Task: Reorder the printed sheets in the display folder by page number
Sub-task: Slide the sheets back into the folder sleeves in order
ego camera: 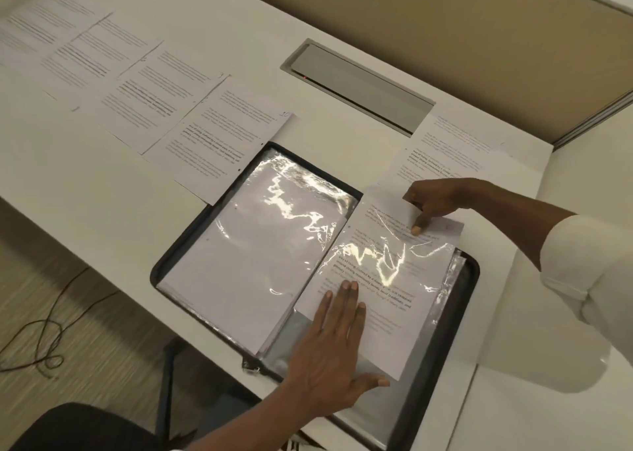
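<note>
**Step in hand.** The display folder [178,245] lies open on the desk [102,193]. I am working one printed sheet [390,327] at its right-hand plastic pocket [376,258]. The sheet is partly under the plastic, and its far end projects past the pocket mouth. This moment alone does not show whether it is going in or coming out. A row of loose sheets [144,90] lies far left of the folder and another sheet [455,149] far right, so I judge the reordering to be in mid-course.

**Grip.** My left hand [329,347] lies flat with straight fingers, pressing the sheet's near half down against the pocket. My right hand [435,200] is curled at the sheet's far end with one fingertip [416,229] planted on the paper. I judge that it pinches that edge, though the digit beneath is hidden.

**Orientation.** The sheet's long axis runs from near-left to far-right, roughly parallel to the folder's spine. The head of the text points away from me.

**Next move.** The right hand needs to slide the sheet along that axis while the left hand holds the pocket still. The edges must stay square to the pocket or the film may catch and crease the paper. The page number should be checked against the sheets laid out.
</note>
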`<state>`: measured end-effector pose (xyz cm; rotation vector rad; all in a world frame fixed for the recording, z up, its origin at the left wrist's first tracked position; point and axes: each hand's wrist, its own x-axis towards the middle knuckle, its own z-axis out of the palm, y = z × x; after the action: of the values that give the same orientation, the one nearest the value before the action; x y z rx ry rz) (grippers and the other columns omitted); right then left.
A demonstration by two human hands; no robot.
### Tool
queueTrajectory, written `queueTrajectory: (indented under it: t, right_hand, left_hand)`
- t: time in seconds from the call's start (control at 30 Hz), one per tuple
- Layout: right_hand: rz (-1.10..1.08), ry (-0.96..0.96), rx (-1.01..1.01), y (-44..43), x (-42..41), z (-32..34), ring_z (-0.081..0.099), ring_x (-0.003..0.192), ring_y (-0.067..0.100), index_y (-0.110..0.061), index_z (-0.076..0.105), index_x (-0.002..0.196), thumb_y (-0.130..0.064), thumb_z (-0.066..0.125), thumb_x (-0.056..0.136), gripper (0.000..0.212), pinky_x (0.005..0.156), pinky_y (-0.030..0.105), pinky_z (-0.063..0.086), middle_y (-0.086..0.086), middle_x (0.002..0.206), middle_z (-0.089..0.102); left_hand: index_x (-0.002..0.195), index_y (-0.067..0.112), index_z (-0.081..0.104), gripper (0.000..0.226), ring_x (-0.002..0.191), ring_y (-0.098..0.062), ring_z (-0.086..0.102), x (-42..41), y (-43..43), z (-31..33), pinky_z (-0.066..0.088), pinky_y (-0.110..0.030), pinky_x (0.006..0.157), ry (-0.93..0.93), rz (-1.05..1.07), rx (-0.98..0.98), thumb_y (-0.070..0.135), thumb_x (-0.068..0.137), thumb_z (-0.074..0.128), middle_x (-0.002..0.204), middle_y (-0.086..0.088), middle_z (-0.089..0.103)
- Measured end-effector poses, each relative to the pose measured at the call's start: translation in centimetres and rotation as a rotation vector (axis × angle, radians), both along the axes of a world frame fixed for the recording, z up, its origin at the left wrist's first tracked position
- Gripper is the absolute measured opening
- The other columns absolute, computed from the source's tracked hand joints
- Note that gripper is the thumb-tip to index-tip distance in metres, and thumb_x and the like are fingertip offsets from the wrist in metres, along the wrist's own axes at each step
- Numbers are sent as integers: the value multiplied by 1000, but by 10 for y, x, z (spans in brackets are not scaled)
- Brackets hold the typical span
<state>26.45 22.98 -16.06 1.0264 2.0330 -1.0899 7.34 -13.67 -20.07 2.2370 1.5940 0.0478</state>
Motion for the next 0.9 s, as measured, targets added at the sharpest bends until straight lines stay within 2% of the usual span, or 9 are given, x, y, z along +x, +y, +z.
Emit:
queueTrajectory:
  t: [0.13,0.23,0.27,0.33,0.47,0.6,0.73,0.83,0.9]
  right_hand:
    - [-84,65,-88,-16,1,13,74,103,15,-18,77,110,-30,81,91,23,101,43,58,-6,112,78]
    - [-242,123,-30,-29,-1,23,67,111,20,-19,70,114,-50,59,102,36,96,43,53,-1,120,69]
    - [-273,127,0,-33,-3,25,64,113,21,-20,67,117,-54,60,99,40,95,43,51,-1,123,66]
    - [-290,130,64,-41,-7,22,65,112,20,-21,64,121,-55,78,86,50,95,42,53,-2,124,66]
    - [-242,100,261,-57,-14,12,65,96,13,-17,63,116,-40,99,66,66,79,31,56,-4,108,68]
    - [-254,114,356,-63,-16,4,67,96,19,-17,65,113,-33,102,61,66,80,35,55,-2,107,71]
    - [-272,118,267,-63,-18,6,69,93,13,-23,60,118,-23,93,78,53,73,27,50,1,113,76]
    - [-334,125,212,-67,-21,5,69,98,15,-28,54,123,-32,89,83,53,78,32,51,2,116,74]
    - [-414,160,200,-72,-23,5,69,100,15,-29,56,121,-39,95,73,63,86,36,53,-2,113,74]
  left_hand:
    - [165,0,19,120,162,-36,-14,5,-1,0,14,-65,127,22,-33,-18,93,91,26,174,-22,-13]
    - [166,1,16,119,161,-36,-15,6,-3,-1,13,-65,127,28,-47,-16,93,91,25,174,-21,-15]
    - [166,1,16,118,162,-36,-15,5,-4,-2,14,-65,127,25,-45,-11,93,92,25,174,-21,-15]
    - [166,2,14,118,162,-34,-16,1,-7,-1,12,-62,129,6,-26,-3,92,92,26,174,-19,-17]
    - [167,5,2,120,162,-33,-18,-21,-20,4,10,-61,130,-30,32,-22,93,90,29,174,-14,-21]
    - [168,6,12,123,163,-35,-3,-51,-42,4,15,-57,128,-10,63,4,95,87,37,176,-15,-8]
    - [168,6,14,122,163,-36,0,-71,-58,3,19,-56,129,37,13,-2,94,87,38,176,-17,-5]
    - [168,6,12,122,163,-37,1,-75,-62,2,15,-54,126,58,-14,19,94,88,39,176,-18,-4]
    - [168,5,13,121,163,-37,2,-75,-62,2,14,-53,124,61,-25,35,93,88,39,176,-19,-3]
